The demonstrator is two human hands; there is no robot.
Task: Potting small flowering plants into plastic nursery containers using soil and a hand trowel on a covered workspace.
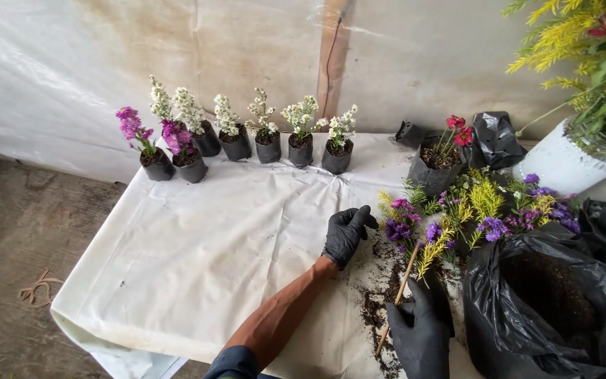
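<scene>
Soil hides much of what sits inside the big black bag (pixel 548 309) at the lower right, and the frame cuts that bag off at its bottom and right edges. The white pot (pixel 562 165) at the far right is also cropped, its foliage running out of the top corner. Whether the right hand (pixel 419 330), in a black glove, holds anything besides the thin wooden stick (pixel 398 298) is hard to say, since its palm faces away; its fingers are curled closed around that stick, which slants up toward the loose pile of purple and yellow flowers (pixel 471 210) on the white table cover (pixel 212 245). The left hand (pixel 346 233), gloved too, rests on the cover just beside those flowers, fingers loosely bent and gripping nothing. Spilled soil (pixel 380 302) lies between the two hands. Along the back stands a row of small black pots (pixel 268 144) with white and pink blooms, well apart from both hands.
</scene>
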